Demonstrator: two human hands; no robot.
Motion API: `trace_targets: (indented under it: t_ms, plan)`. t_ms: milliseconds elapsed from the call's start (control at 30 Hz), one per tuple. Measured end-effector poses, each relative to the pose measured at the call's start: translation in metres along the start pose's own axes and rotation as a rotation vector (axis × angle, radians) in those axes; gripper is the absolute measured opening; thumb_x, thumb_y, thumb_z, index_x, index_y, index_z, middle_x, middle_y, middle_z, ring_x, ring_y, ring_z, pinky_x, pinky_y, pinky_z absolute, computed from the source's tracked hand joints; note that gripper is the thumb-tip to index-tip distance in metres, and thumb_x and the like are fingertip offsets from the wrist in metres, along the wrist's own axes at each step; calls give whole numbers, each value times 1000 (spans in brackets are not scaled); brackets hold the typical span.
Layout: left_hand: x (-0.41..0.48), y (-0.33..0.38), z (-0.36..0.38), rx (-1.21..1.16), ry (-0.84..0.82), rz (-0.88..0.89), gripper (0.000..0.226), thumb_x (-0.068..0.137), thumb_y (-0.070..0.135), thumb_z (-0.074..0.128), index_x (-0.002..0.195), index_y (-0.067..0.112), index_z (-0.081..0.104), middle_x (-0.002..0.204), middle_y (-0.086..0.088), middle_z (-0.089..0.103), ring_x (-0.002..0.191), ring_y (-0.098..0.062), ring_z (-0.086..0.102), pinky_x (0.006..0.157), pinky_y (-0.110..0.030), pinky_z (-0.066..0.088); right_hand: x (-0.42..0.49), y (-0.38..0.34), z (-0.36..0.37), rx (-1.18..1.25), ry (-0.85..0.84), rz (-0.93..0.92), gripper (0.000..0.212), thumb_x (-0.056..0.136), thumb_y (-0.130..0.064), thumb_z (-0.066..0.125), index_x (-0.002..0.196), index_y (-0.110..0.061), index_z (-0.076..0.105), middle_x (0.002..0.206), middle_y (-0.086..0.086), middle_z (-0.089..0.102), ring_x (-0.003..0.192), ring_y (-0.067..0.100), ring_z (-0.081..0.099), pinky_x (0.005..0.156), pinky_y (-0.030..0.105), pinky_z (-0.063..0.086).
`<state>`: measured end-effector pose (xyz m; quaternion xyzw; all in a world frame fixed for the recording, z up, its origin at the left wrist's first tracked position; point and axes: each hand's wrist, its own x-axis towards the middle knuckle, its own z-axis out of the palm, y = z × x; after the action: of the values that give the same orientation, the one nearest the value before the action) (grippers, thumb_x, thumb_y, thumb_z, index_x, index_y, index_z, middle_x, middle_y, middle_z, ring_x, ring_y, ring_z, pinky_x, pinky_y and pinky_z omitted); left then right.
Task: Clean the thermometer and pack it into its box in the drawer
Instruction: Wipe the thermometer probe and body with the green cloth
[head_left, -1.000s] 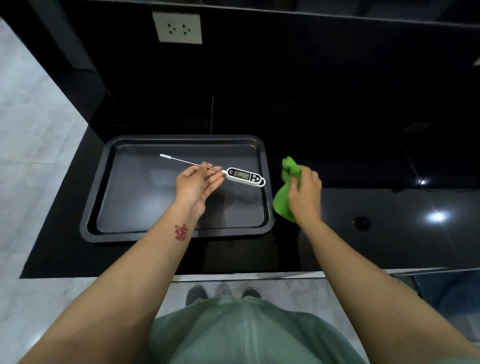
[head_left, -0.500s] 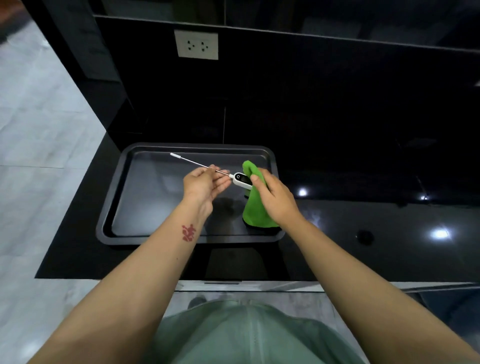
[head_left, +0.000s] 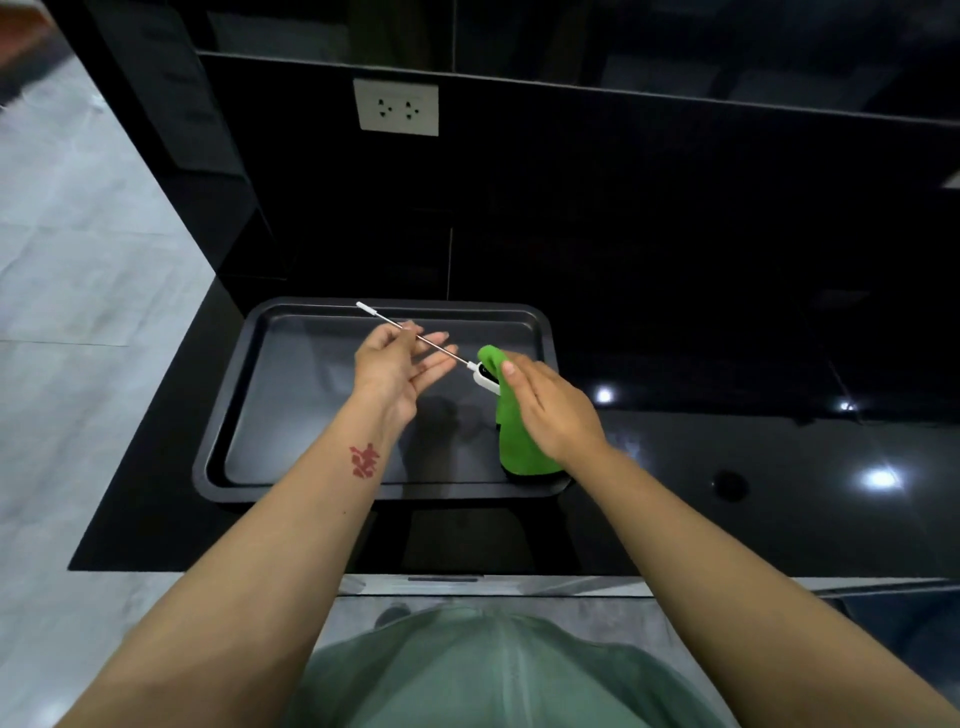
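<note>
Kitchen: glossy black counter (head_left: 727, 525), baking tray (head_left: 291, 491), wall socket (head_left: 396, 107).

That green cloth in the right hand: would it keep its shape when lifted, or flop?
Probably floppy: the green cloth hangs in loose folds below the right hand. Likely light too: it bunches easily in that grip.

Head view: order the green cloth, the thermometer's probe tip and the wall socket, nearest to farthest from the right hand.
1. The green cloth, held in the right hand.
2. The thermometer's probe tip, off to the left.
3. The wall socket, up on the back wall.
</note>
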<state>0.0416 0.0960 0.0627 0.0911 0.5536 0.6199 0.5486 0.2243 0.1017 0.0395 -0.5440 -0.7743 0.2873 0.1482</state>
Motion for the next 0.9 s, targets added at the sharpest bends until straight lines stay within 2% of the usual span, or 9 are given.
trace_targets:
  t_ms: [100, 233, 333, 400, 533, 600, 733, 800, 900]
  plan:
    - [0, -2, 3, 9, 6, 4, 20, 103, 14, 43, 86, 8, 51, 88, -17, 69, 73, -30, 71, 60, -35, 62, 5, -4, 0, -150, -32, -25, 53, 98, -59, 15, 137, -34, 40, 125, -2, 58, 112, 22, 58, 82, 40, 48]
    - [0, -3, 6, 38, -12, 14, 21, 104, 14, 40, 86, 10, 52, 89, -15, 70, 75, -29, 72, 62, -35, 62, 9, -5, 3, -284, -18, -42, 46, 98, -58, 20, 112, -21, 45, 91, -4, 56, 85, 25, 61, 63, 36, 42]
    - [0, -2, 8, 43, -4, 8, 21, 103, 13, 41, 86, 10, 52, 88, -14, 70, 77, -30, 72, 65, -37, 62, 9, -6, 5, -330, 15, -26, 46, 99, -57, 22, 116, -21, 44, 84, -4, 52, 80, 25, 61, 59, 35, 40]
    - [2, -2, 8, 41, 2, 3, 21, 103, 12, 41, 86, 9, 52, 87, -15, 70, 75, -30, 72, 64, -37, 62, 12, -6, 5, -277, 8, 36, 47, 99, -56, 22, 123, -23, 45, 89, 0, 60, 88, 27, 63, 63, 36, 43]
    - [6, -3, 6, 48, 4, 13, 20, 103, 12, 42, 85, 8, 51, 87, -16, 69, 70, -30, 72, 62, -37, 62, 18, -9, 3, 20, -31, 248, 54, 98, -59, 19, 128, -27, 50, 118, 7, 66, 109, 33, 59, 87, 42, 48]
    - [6, -3, 5, 41, 8, 16, 19, 103, 12, 43, 85, 8, 50, 87, -16, 69, 70, -30, 72, 62, -36, 62, 17, -13, 3, -61, -25, 203, 53, 99, -56, 17, 125, -24, 50, 115, 9, 66, 106, 34, 60, 85, 42, 48]
    - [8, 0, 7, 70, 14, 39, 18, 103, 13, 43, 87, 8, 51, 90, -16, 69, 73, -29, 73, 62, -34, 62, 14, -21, 8, -332, 64, -28, 45, 102, -49, 18, 115, -16, 47, 103, 9, 66, 91, 35, 63, 77, 42, 46]
    - [8, 1, 10, 92, 8, 55, 18, 103, 14, 43, 87, 8, 51, 89, -16, 69, 72, -29, 72, 62, -35, 62, 18, -19, 11, -239, 13, 37, 48, 102, -50, 18, 119, -16, 47, 104, 10, 66, 94, 35, 62, 78, 43, 48]
    - [7, 1, 9, 75, 14, 62, 18, 103, 12, 42, 87, 8, 49, 87, -14, 68, 69, -29, 71, 61, -35, 62, 25, -12, 9, -35, -69, 216, 58, 99, -57, 17, 135, -21, 46, 119, 11, 63, 108, 34, 59, 86, 42, 49]
